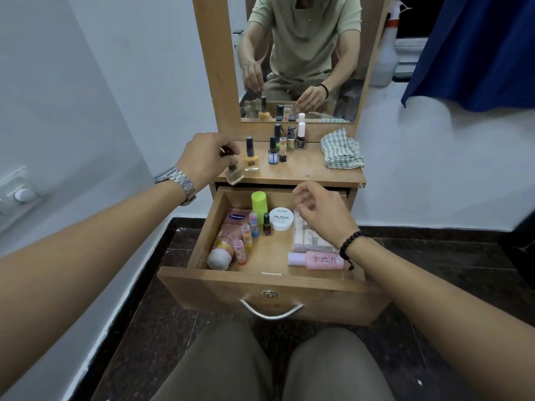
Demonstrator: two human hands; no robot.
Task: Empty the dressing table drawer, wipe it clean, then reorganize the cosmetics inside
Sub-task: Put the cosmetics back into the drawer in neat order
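Head view: my left hand [207, 157] pinches a small clear bottle [234, 175] by its dark cap, body hanging tilted just over the surface's [312, 172] front-left edge, w/ the yellow bottle [251, 161] just beside it. Looks like I'm mid-emptying: setting this one down next to the row already out. More small bottles [285, 141] stand at the back-centre by the mirror [298, 53]; a folded checked cloth [341, 149] sits at the back-right, ready for wiping.

My right hand [321, 212] hovers over the drawer's [260, 280] back-right part, fingers [301, 195] loosely curled, holding nothing.

In the drawer: green tube [258, 201] upright at the back, white tub [281, 219] & a dark bottle [266, 224] near it, pink tubes & lip balms [246, 235] along the left wall, clear pack [307, 238] at the right partly under my wrist, pink bottle [318, 260] lying at the front-right.

Handling, my guess: the bottle's glass, light but breakable, smooth sides. Cap grip is OK if the cap's tight; set it base-flat, not on the edge. Balms will roll, so scoop several together. The tub needs a grip across the lid; the pack is flimsy, so lift it from underneath.
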